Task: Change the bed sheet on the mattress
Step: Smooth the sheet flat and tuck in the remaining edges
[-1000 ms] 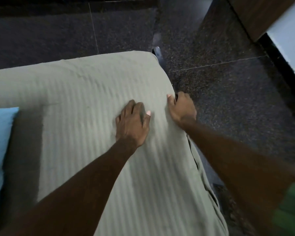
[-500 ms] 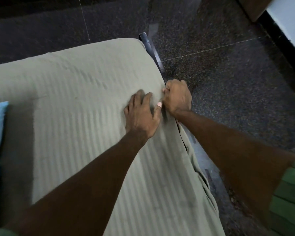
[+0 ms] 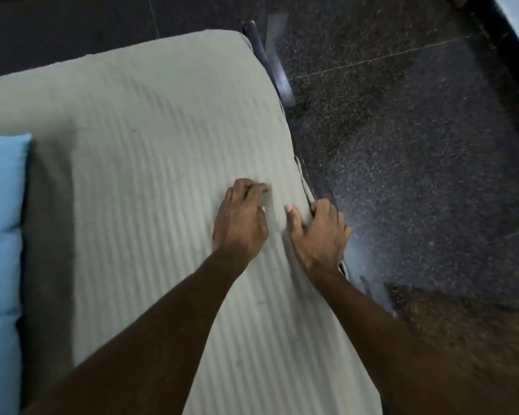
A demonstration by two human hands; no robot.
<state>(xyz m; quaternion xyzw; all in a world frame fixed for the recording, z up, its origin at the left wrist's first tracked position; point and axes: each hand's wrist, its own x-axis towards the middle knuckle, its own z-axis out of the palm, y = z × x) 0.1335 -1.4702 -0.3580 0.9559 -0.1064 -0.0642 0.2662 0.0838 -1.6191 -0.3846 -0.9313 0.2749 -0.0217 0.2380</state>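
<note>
Fingers first: the left hand (image 3: pixel 240 223) has its fingers (image 3: pixel 252 187) bent at the knuckles, tips pressing down into the striped bed sheet (image 3: pixel 150 163) on top of the mattress, with nothing pinched between them. Just beside it, the right hand (image 3: pixel 319 235) straddles the mattress edge: its thumb (image 3: pixel 291 214) lies flat on the top of the sheet, while the other fingers curl over the side and down out of sight, so the sheet's edge sits right in the crook of that hand, gripped at the fold. A thin hem of the sheet (image 3: pixel 304 181) runs along the side just ahead of those fingers, hanging loose against the dark bed frame (image 3: pixel 262 52). Moving outward, the pale sheet covers the whole visible top of the mattress, smooth to the far corner, faint ridges running lengthwise. At the left edge lies a blue pillow (image 3: pixel 0 229), well apart from both hands. Beyond the bed on the right is dark speckled floor (image 3: pixel 417 130).
</note>
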